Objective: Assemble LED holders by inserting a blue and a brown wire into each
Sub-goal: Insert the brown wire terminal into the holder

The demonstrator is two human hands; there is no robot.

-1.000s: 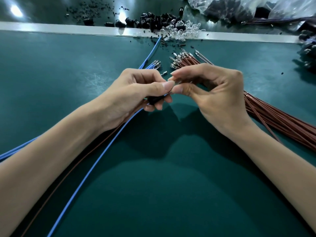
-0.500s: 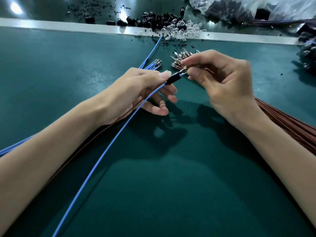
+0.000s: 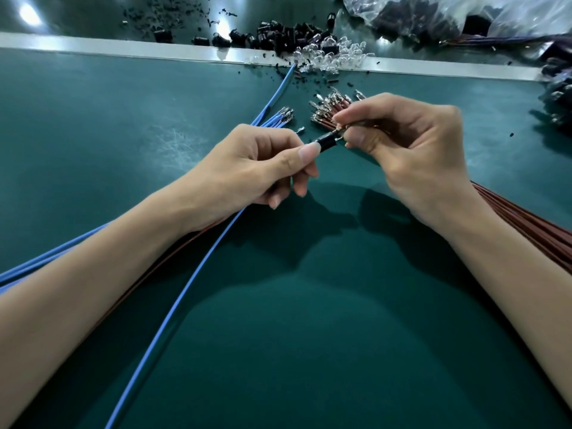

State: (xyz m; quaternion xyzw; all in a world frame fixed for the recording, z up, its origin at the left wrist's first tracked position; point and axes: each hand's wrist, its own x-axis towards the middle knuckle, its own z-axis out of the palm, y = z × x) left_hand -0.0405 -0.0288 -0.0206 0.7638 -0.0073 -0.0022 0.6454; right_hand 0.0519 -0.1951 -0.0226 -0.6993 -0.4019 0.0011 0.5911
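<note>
Dark green tabletop [image 3: 93, 125], thin brown wires [image 3: 526, 224] bundled along its right edge, a long blue wire [image 3: 185, 295] running from the near edge to centre. There the left hand [image 3: 257, 162], grip pinching the small black cylindrical LED holder [image 3: 328, 140]; the right hand [image 3: 411, 150], grip pinching a brown wire's metal terminal [image 3: 338, 130] at its mouth. Featherlight, probably slippery, wire floppy, so hold close behind the terminal.

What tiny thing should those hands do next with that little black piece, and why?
Probably push the metal terminal pinched by the right hand into the black LED holder. The left hand grips the holder, a blue wire trails from under that hand, and the terminal's tip sits right at the holder's end, seemingly not yet seated.
</note>
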